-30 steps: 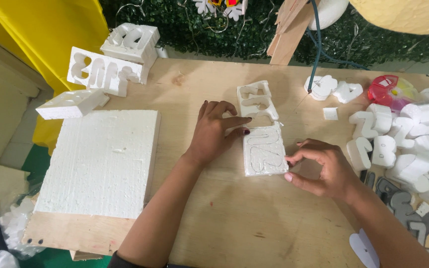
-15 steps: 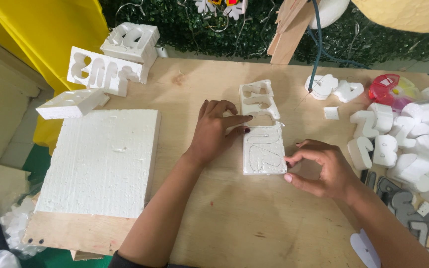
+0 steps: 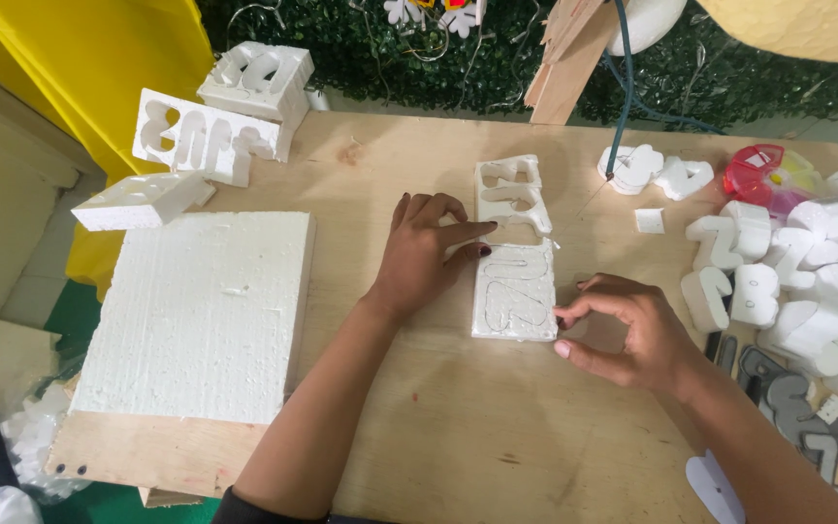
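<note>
Both grips (image 3: 429,254) (image 3: 623,330) flanking foam tile (image 3: 514,291)

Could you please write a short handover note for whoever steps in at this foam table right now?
Left hand: flat on the table, fingers on the left edge of the small foam block.
Right hand: fingers pinching at its right edge.
Block: mid-table, shapes traced or cut in its top, not pushed out.
Done: a hollowed foam scrap lies just behind; cut shapes piled right.
Large foam slab: uncut, left.

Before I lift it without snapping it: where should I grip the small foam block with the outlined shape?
Likely by its two long side edges, from above: the small foam block lies flat, left hand and right hand already flank it.
</note>
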